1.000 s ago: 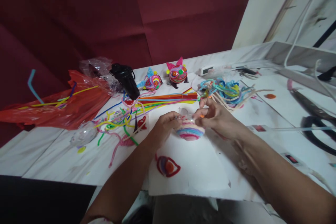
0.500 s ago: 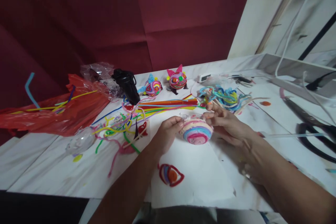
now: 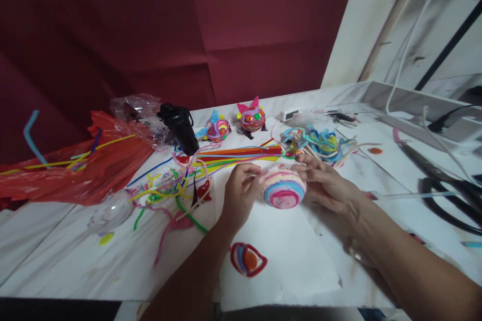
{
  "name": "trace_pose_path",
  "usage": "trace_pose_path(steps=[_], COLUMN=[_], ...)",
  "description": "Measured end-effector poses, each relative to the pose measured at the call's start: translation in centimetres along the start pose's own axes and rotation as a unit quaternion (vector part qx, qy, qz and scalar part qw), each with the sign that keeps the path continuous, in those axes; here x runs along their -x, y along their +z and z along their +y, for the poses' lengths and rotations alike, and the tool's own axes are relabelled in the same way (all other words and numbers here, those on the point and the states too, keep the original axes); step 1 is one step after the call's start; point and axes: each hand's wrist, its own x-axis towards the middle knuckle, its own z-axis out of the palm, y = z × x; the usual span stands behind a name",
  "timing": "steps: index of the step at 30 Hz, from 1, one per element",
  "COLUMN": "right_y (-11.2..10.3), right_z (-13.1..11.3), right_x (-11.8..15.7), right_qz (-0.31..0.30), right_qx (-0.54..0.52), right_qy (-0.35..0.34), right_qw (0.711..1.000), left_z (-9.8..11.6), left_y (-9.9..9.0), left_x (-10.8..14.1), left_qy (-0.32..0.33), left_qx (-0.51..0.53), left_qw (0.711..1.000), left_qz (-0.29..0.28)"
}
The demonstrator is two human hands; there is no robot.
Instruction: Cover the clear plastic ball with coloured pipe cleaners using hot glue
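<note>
Between my two hands is a rounded ball (image 3: 284, 190) wound with pink, blue, cream and magenta fuzzy strips in rings. My left hand (image 3: 243, 188) grips its left side with thumb and fingers. On the other side my right hand (image 3: 324, 178) closes its fingers on the ball's right edge. Below it lies a white paper sheet (image 3: 289, 261). An eye-shaped piece (image 3: 248, 259) with a red outline and orange centre rests on that sheet, nearer to me.
Behind are two decorated animal heads, one pink-eared (image 3: 251, 118), one blue-eared (image 3: 217, 128), and a black bottle (image 3: 181, 128). Pipe cleaner bundles (image 3: 241, 152) and a tangled blue pile (image 3: 320, 141) lie beyond my hands. Large scissors (image 3: 437, 170) lie right, a red plastic bag (image 3: 75, 175) left.
The view has shifted slightly, so the table items sit a little lower and more to the left. Both hands stay on the ball; my left fingers have moved a little on its side.
</note>
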Motion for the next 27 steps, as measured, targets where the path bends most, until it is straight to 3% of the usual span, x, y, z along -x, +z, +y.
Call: trace_pose_path(steps=[4, 7, 16, 21, 24, 27], right_y=[0.2, 0.5, 0.8, 0.0, -0.4, -0.7], right_z=[-0.1, -0.3, -0.4, -0.1, -0.2, -0.4], right_x=[0.0, 0.2, 0.1, -0.7, -1.1, -1.5], right_qz=[0.005, 0.006, 0.011, 0.027, 0.023, 0.02], right_qx=[-0.005, -0.013, -0.059, -0.101, -0.125, -0.146], right_qy=[-0.011, -0.017, -0.032, -0.042, -0.046, -0.053], right_qw=[1.0, 1.0, 0.998, 0.994, 0.991, 0.988], left_z=[-0.3, -0.5, -1.3, -0.9, -0.1, 0.4], left_y=[0.0, 0.0, 0.1, -0.1, -0.1, 0.0], left_x=[0.3, 0.3, 0.4, -0.3, -1.2, -2.1], left_qy=[0.157, 0.229, 0.317, 0.285, 0.202, 0.084], left_qx=[-0.155, -0.219, -0.328, -0.364, -0.306, -0.173], left_qw=[0.975, 0.948, 0.89, 0.885, 0.929, 0.981], left_qz=[-0.015, 0.006, 0.013, -0.057, -0.059, -0.013])
